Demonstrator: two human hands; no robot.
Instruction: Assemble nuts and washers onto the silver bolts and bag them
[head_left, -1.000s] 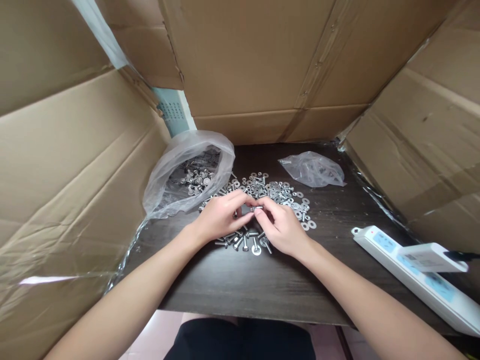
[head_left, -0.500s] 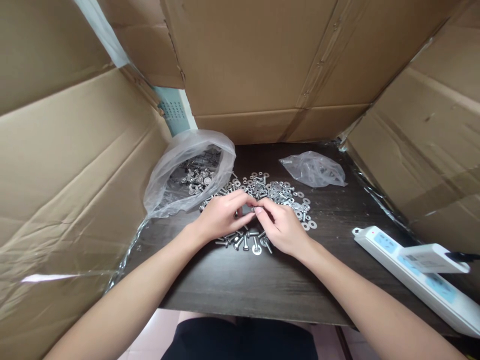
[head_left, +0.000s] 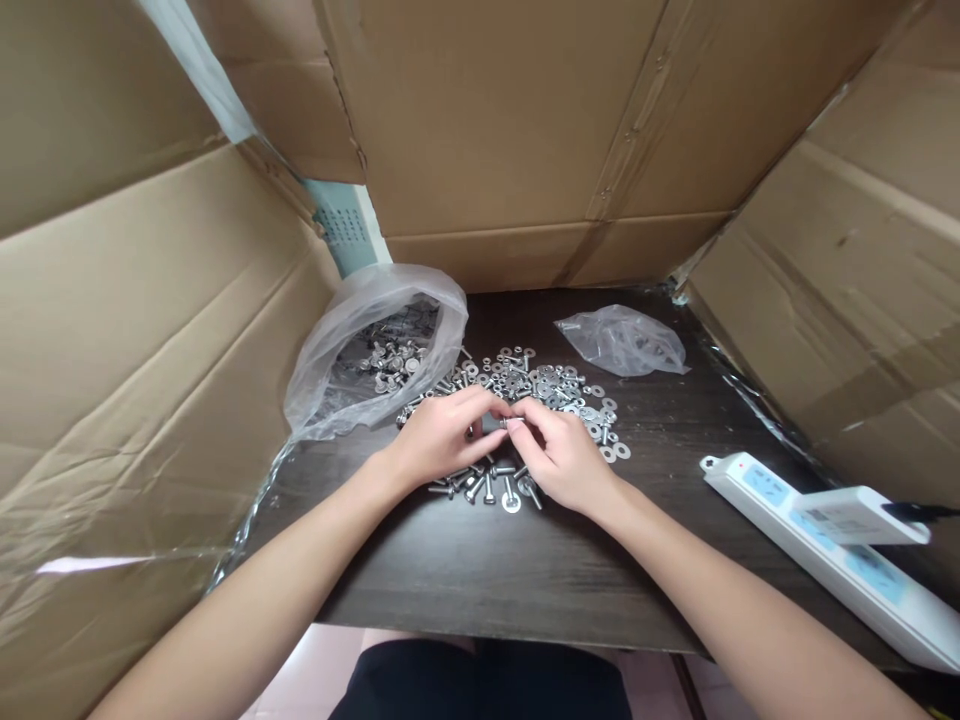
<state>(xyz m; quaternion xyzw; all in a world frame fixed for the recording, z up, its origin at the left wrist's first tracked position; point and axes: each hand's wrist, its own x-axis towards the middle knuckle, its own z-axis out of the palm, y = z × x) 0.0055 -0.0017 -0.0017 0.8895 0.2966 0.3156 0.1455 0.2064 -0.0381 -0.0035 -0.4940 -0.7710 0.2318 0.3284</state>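
Slight change over last half second: shank of small metal fastener (head_left: 505, 422) shows more between fingertips, hands same spot. Suggests fiddly work on one piece continues. Fastener held above table (head_left: 480, 575), beside loose bolts and washers (head_left: 555, 382). Right hand (head_left: 566, 455) pinches it, thumb against index; left hand (head_left: 442, 430) grasps other end, fingers curled. Forearms angle inward, hands meeting mid-table.
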